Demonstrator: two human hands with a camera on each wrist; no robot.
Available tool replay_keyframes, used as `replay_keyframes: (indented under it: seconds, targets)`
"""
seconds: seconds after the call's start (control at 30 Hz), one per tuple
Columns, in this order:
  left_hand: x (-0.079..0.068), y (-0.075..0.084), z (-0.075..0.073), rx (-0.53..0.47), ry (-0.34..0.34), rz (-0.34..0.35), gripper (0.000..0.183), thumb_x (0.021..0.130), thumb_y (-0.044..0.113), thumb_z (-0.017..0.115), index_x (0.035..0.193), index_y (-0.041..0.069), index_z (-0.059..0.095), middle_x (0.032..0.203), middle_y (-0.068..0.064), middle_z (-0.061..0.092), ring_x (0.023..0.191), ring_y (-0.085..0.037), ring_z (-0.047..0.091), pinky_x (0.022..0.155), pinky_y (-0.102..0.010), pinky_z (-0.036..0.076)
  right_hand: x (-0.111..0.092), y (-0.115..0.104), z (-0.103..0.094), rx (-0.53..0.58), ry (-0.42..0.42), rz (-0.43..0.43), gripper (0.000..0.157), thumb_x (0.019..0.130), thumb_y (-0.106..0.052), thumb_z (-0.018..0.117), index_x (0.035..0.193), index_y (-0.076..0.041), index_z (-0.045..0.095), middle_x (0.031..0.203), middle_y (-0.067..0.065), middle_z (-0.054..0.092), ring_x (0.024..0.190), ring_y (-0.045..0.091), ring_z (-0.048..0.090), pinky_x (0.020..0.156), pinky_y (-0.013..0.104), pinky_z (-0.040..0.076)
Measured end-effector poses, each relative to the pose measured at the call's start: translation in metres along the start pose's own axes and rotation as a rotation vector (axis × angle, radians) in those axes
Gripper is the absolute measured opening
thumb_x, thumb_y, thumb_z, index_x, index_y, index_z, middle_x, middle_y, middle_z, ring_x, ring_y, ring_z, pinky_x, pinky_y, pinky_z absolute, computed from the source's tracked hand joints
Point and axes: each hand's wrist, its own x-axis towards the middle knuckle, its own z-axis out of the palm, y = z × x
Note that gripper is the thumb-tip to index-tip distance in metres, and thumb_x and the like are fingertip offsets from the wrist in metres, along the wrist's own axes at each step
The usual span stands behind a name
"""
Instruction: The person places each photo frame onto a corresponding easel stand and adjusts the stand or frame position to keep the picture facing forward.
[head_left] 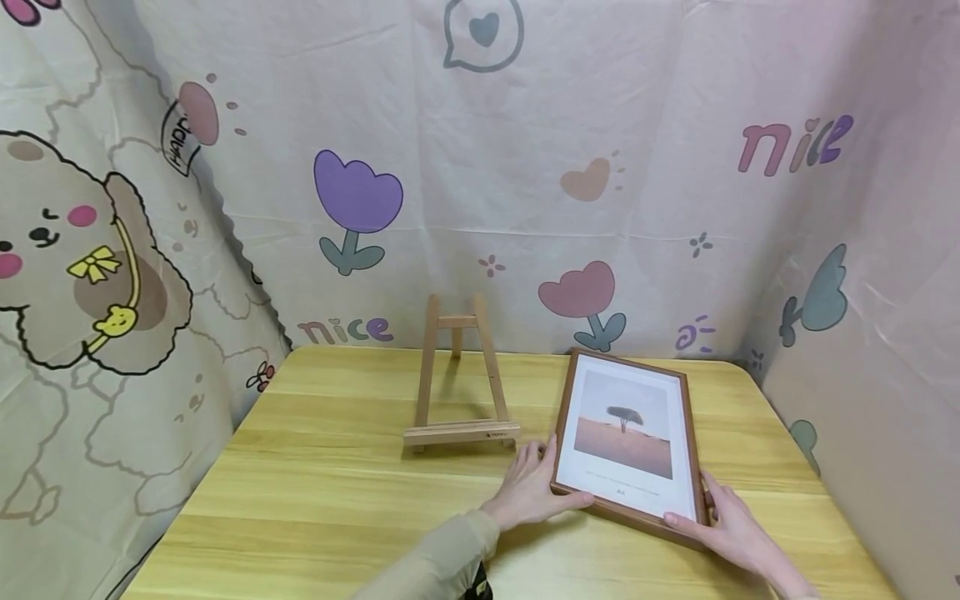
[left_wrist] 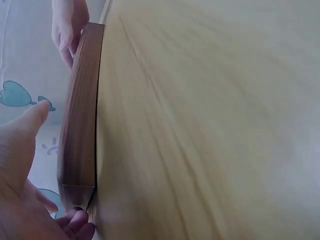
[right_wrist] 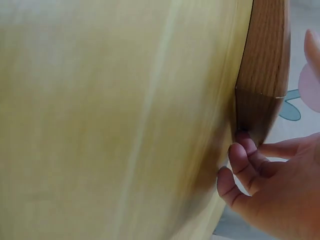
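A picture frame (head_left: 622,454) with a brown wooden border lies at the right side of the table, its print showing a lone tree on reddish ground. My left hand (head_left: 531,489) grips its near left corner, thumb along the front border and fingers against the left side. At the near right corner my right hand (head_left: 731,527) holds it, with the thumb over the front. Fingertips of the left hand (left_wrist: 17,165) tuck in at the frame's corner in the left wrist view. The right wrist view shows right-hand fingertips (right_wrist: 240,155) at the lower edge of the wood.
A small wooden easel (head_left: 463,432) stands left of the frame, its ledge facing me. Both rest on a wood-grain table (head_left: 315,475). Printed cloth (head_left: 480,167) with flowers and lettering hangs behind the table and along both sides.
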Motion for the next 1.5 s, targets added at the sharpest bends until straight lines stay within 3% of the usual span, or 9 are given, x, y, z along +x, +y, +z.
replay_keyframes:
  seconds: [0.23,0.33,0.47,0.63,0.77,1.07,1.23,1.33,1.5]
  targets:
    - [0.006,-0.003,0.007,-0.047,0.004,-0.001,0.121,0.077,0.073,0.071,0.16,0.0,0.019,0.152,-0.026,0.037,0.14,-0.037,0.04,0.118,-0.055,0.036,0.0,0.004,0.003,0.013,0.002,-0.035,0.106,0.082,-0.042,0.081,0.147,0.021,0.026,0.113,0.021,0.058,0.095,0.021,0.051,0.071,0.024,0.044]
    - [0.008,-0.005,0.008,-0.068,0.021,0.015,0.12,0.075,0.07,0.074,0.158,-0.001,0.024,0.145,-0.022,0.041,0.134,-0.033,0.044,0.114,-0.051,0.04,0.0,0.005,0.003,0.007,-0.002,-0.037,0.105,0.082,-0.042,0.082,0.145,0.022,0.028,0.119,0.029,0.057,0.1,0.027,0.054,0.077,0.031,0.049]
    - [0.011,-0.007,0.005,-0.116,0.036,0.043,0.115,0.073,0.063,0.08,0.155,-0.002,0.033,0.128,-0.011,0.046,0.114,-0.02,0.044,0.099,-0.036,0.043,0.001,0.006,0.004,-0.009,0.005,-0.049,0.104,0.081,-0.043,0.082,0.143,0.024,0.031,0.128,0.039,0.053,0.111,0.039,0.055,0.088,0.047,0.052]
    - [0.013,-0.007,0.001,-0.153,0.019,0.037,0.106,0.07,0.06,0.084,0.15,0.004,0.042,0.119,-0.003,0.046,0.104,-0.012,0.039,0.089,-0.026,0.037,0.001,0.006,0.005,-0.011,0.002,-0.049,0.103,0.081,-0.043,0.082,0.141,0.024,0.034,0.125,0.038,0.053,0.11,0.038,0.054,0.088,0.048,0.052]
    - [0.014,-0.007,0.0,-0.184,0.015,0.024,0.105,0.069,0.057,0.086,0.15,0.008,0.043,0.12,-0.005,0.047,0.105,-0.014,0.04,0.091,-0.028,0.038,0.001,0.007,0.005,0.007,-0.023,-0.03,0.103,0.082,-0.044,0.08,0.143,0.024,0.031,0.126,0.039,0.05,0.109,0.036,0.053,0.087,0.046,0.051]
    - [0.015,-0.01,0.005,-0.205,0.049,0.02,0.108,0.066,0.054,0.089,0.154,0.012,0.041,0.127,-0.011,0.048,0.113,-0.019,0.043,0.096,-0.033,0.04,-0.004,0.007,0.003,0.08,-0.04,-0.041,0.102,0.083,-0.037,0.081,0.145,0.024,0.028,0.126,0.036,0.045,0.099,0.026,0.045,0.075,0.026,0.042]
    - [0.015,-0.007,0.005,-0.238,0.052,-0.011,0.107,0.066,0.05,0.091,0.152,0.009,0.043,0.13,-0.013,0.048,0.116,-0.023,0.044,0.101,-0.039,0.041,-0.005,0.005,0.001,0.118,-0.06,-0.043,0.1,0.085,-0.035,0.079,0.146,0.024,0.025,0.129,0.037,0.038,0.11,0.039,0.049,0.087,0.043,0.051]
    - [0.015,-0.004,0.004,-0.264,0.048,-0.033,0.106,0.066,0.047,0.091,0.152,0.007,0.044,0.131,-0.014,0.047,0.118,-0.026,0.044,0.104,-0.043,0.039,-0.005,0.006,0.0,0.125,-0.065,-0.037,0.1,0.086,-0.035,0.078,0.146,0.024,0.024,0.13,0.037,0.036,0.119,0.045,0.048,0.096,0.056,0.049]
    - [0.014,-0.002,0.003,-0.297,0.049,-0.048,0.105,0.067,0.044,0.091,0.152,0.006,0.043,0.135,-0.017,0.046,0.122,-0.031,0.044,0.106,-0.048,0.038,-0.004,0.007,0.0,0.116,-0.068,-0.029,0.101,0.087,-0.037,0.078,0.147,0.023,0.024,0.133,0.037,0.035,0.119,0.045,0.048,0.095,0.054,0.048]
